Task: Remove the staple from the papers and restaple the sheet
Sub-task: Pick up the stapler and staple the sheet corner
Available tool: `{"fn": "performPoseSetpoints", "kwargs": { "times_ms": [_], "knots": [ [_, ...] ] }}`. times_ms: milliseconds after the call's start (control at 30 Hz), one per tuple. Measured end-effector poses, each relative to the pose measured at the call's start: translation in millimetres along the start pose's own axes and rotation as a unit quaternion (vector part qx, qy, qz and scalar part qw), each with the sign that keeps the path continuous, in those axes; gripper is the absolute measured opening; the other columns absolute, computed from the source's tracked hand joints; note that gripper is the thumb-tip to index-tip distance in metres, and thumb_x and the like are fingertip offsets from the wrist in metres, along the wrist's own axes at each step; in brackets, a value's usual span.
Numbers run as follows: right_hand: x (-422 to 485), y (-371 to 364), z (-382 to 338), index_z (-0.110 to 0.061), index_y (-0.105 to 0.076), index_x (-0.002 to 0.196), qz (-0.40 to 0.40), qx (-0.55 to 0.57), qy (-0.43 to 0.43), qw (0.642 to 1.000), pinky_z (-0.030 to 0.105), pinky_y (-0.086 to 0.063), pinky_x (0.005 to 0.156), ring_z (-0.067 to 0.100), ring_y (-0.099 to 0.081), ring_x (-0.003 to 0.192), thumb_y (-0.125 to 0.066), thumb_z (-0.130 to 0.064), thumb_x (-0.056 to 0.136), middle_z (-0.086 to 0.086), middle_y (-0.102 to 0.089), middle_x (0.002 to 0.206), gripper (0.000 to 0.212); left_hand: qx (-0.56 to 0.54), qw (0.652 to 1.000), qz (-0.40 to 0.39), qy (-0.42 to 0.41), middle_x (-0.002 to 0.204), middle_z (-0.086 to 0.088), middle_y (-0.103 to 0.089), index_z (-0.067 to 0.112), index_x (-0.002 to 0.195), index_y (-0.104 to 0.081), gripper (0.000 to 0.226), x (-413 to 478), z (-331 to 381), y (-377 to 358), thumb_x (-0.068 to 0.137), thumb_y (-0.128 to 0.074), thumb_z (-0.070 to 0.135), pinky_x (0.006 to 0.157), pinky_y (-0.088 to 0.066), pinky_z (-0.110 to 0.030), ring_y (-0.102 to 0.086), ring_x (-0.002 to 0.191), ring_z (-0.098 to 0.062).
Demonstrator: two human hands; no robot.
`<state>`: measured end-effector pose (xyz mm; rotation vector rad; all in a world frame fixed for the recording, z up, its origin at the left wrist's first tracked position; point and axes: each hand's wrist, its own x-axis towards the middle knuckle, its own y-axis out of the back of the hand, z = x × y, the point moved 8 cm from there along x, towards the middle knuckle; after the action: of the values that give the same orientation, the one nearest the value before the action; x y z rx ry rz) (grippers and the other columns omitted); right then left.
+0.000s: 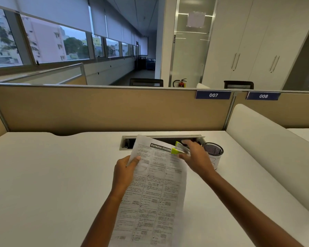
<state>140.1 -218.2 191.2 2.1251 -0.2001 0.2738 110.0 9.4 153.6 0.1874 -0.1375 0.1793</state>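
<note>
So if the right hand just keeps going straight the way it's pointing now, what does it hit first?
The right hand points up and left with the green stapler at the papers top right corner. Straight on, the stapler would likely meet that corner first; beyond it lies the open cable tray. Depth is uncertain.

A mesh cup (213, 152) stands on the white desk (52, 175) beside an open cable tray (127, 143), tan partition (105, 111) behind, tags 007 (213, 95) and 008 (263, 96).
</note>
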Motion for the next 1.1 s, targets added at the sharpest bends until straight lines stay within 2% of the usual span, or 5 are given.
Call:
{"fn": "performPoseSetpoints", "kwargs": {
  "times_ms": [200, 467, 867, 967, 1100],
  "knots": [
    [-42, -45, 99, -0.004, -0.057, 0.108, -0.011, 0.032, -0.162, 0.986, 0.032, -0.042, 0.073, 0.031, -0.058, 0.096, -0.066, -0.018, 0.081, 0.017, -0.065, 0.104, 0.032, -0.082, 0.996, 0.008, 0.034, 0.079, -0.006, -0.068, 0.022, 0.082, -0.060, 0.011, -6, -9, 13, 0.088, -0.051, 0.023, 0.044, -0.056, -0.021, -0.067, 0.061, -0.020],
    [-81, -78, 150, 0.003, -0.054, 0.100, -0.013, -0.019, -0.214, 0.977, 0.028, -0.033, 0.067, 0.036, -0.055, 0.094, -0.059, -0.033, 0.087, 0.020, -0.059, 0.101, 0.038, -0.122, 0.991, 0.004, 0.056, 0.076, -0.002, -0.070, 0.024, 0.080, -0.062, 0.013, -11, -16, 11, 0.088, -0.051, 0.024, 0.043, -0.055, -0.023, -0.069, 0.051, -0.013],
    [-88, -79, 145, -0.008, -0.048, 0.120, -0.054, -0.121, -0.206, 0.969, 0.034, -0.044, 0.087, 0.029, -0.049, 0.111, -0.058, -0.040, 0.085, 0.012, -0.052, 0.118, 0.049, -0.122, 0.991, -0.015, 0.048, 0.080, -0.003, -0.070, 0.023, 0.084, -0.061, 0.011, -14, -12, 8, 0.087, -0.051, 0.025, 0.045, -0.057, -0.024, -0.070, 0.054, -0.014],
    [-84, -70, 117, -0.007, -0.049, 0.126, 0.012, 0.074, -0.146, 0.986, 0.032, -0.042, 0.091, 0.025, -0.051, 0.110, -0.049, -0.034, 0.092, 0.014, -0.055, 0.123, 0.043, -0.130, 0.990, -0.026, 0.045, 0.082, -0.004, -0.070, 0.023, 0.085, -0.061, 0.011, -16, -10, 7, 0.087, -0.051, 0.025, 0.046, -0.057, -0.025, -0.071, 0.056, -0.015],
    [-92, -95, 78, -0.016, -0.056, 0.119, -0.149, 0.348, -0.126, 0.917, 0.026, -0.054, 0.082, 0.013, -0.063, 0.103, -0.040, -0.032, 0.095, 0.000, -0.065, 0.116, 0.033, -0.150, 0.987, -0.036, 0.048, 0.086, -0.002, -0.070, 0.025, 0.089, -0.061, 0.012, -16, -8, 4, 0.088, -0.049, 0.025, 0.047, -0.057, -0.025, -0.071, 0.060, -0.015]
  ]
}}
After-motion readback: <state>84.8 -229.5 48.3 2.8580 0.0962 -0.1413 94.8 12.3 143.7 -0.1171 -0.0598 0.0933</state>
